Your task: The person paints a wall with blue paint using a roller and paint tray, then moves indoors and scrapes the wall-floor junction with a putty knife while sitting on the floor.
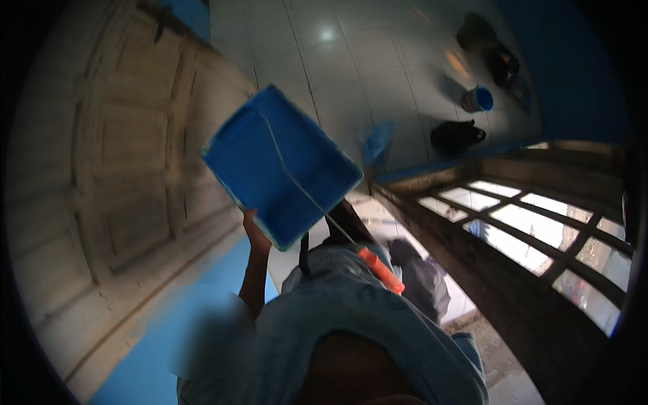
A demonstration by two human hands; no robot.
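Note:
A blue paint tray (307,145) is held up in front of my body, tilted, with paint-crusted rims. My left hand (254,228) grips its lower left edge, the thumb against the rim and the other fingers hidden behind it. A paint roller's thin wire frame lies across the tray, and its orange handle (381,270) sticks out over the lower right rim toward my shirt. The roller head cannot be made out against the blue. My right arm (349,220) reaches up to the tray's lower right side; the hand itself is hidden behind the tray.
A wooden panelled door (135,142) stands at the left. To the right, a wooden window frame with glass panes (533,223) slants past. On the tiled floor (324,61) are a blue bucket (478,99), a black bag (457,136) and a blue plastic bag (378,142).

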